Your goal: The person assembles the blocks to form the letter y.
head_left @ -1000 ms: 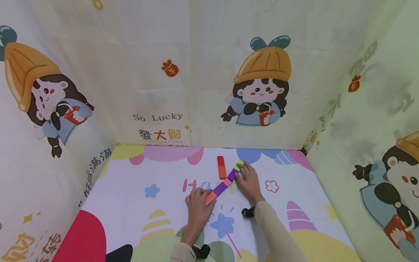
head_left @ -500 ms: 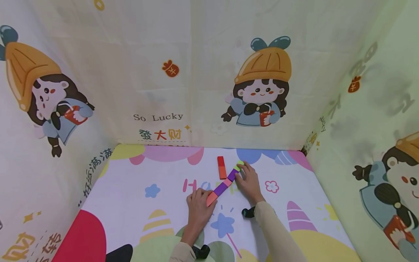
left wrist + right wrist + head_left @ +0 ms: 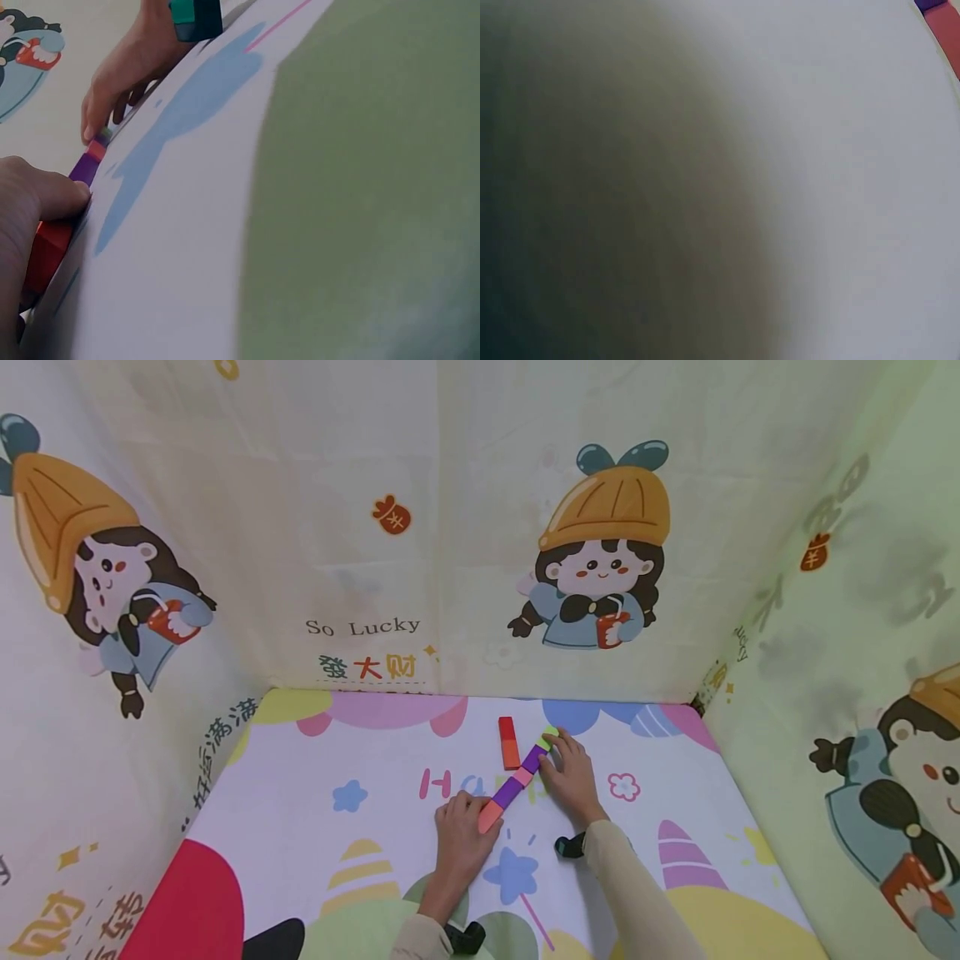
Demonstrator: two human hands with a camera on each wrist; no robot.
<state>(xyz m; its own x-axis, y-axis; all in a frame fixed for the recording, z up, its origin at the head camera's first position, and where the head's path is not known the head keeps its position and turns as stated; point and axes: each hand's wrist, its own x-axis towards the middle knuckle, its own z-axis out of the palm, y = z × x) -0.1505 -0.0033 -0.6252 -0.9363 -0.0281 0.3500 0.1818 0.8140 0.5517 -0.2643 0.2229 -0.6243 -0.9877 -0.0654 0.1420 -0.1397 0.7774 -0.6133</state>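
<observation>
A slanting row of coloured blocks lies on the printed mat (image 3: 285,827) in the head view. At its near end my left hand (image 3: 461,843) pinches a salmon-orange block (image 3: 491,815), thumb on the right side and fingers on the left. Beyond it come a purple block (image 3: 507,792), a pink block (image 3: 522,776) and another purple block (image 3: 533,759). My right hand (image 3: 572,777) pinches the far end, around the green block (image 3: 551,732) and the purple one beside it. In the left wrist view my left thumb (image 3: 64,193) presses along the row.
A separate red-and-orange strip of blocks (image 3: 508,743) lies just left of the row, its near end close to the pink block. Printed cloth walls (image 3: 472,568) enclose the mat at the back and sides. The right wrist view is mostly blurred, with a pink block (image 3: 946,34) at its corner.
My left hand has shifted slightly right, carrying the near end of the row with it, so the row slants more steeply. My right hand has stayed almost still.
</observation>
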